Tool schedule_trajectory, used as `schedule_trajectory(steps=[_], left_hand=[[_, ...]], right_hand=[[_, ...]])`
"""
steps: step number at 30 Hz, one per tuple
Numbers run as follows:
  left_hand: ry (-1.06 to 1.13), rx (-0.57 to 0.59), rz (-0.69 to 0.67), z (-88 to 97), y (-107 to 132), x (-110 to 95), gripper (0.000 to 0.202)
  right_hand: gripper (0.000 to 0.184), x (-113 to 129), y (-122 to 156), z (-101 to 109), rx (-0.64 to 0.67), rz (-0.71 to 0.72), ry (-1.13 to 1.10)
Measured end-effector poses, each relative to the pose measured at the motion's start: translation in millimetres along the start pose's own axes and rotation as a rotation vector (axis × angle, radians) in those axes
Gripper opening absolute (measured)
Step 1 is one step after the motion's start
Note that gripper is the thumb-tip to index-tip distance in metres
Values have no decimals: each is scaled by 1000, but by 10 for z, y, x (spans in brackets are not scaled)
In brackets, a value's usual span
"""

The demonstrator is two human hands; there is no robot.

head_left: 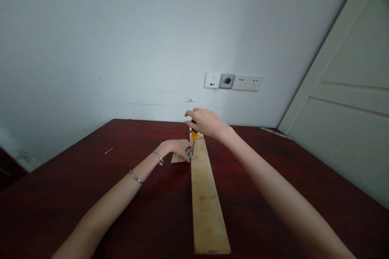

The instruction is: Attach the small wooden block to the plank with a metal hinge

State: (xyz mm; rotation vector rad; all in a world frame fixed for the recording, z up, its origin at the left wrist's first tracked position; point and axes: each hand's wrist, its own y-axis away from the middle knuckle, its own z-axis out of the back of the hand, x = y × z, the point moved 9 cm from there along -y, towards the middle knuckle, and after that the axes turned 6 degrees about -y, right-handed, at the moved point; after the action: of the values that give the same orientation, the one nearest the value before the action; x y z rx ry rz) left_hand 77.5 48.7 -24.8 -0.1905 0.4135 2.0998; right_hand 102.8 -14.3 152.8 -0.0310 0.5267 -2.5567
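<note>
My right hand (206,121) is closed around the top of a screwdriver (194,135) with a black and yellow handle. Its shaft points down, almost upright, to a small shiny metal piece (192,155) at the left edge of a long wooden board (206,198). Close beside the tip, my left hand (180,148) has its fingers bent and pinched at that metal piece, whose exact kind is too small to make out. A shorter piece of wood (178,158) sticks out leftward under my left hand, partly hidden by it.
Everything lies on a dark red table (136,218) against a white wall. A thin metal rod, perhaps a screw (108,151), rests at the left. A flat strip (275,132) lies near the back right edge. Wall sockets (247,83) and a pale door (349,97) are beyond.
</note>
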Motion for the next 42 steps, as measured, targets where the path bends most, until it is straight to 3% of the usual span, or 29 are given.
schedule_trajectory(steps=[6, 11, 32, 42], left_hand=[[-14, 2, 5, -7, -1, 11, 41], [-55, -3, 39, -10, -3, 54, 47], [-33, 6, 34, 3, 26, 1, 36], [-29, 11, 51, -12, 5, 44, 40]], right_hand=[[43, 4, 18, 31, -27, 12, -38], [36, -5, 2, 23, -20, 18, -56], [37, -99, 47, 18, -54, -17, -74], [43, -77, 86, 1, -79, 4, -94]])
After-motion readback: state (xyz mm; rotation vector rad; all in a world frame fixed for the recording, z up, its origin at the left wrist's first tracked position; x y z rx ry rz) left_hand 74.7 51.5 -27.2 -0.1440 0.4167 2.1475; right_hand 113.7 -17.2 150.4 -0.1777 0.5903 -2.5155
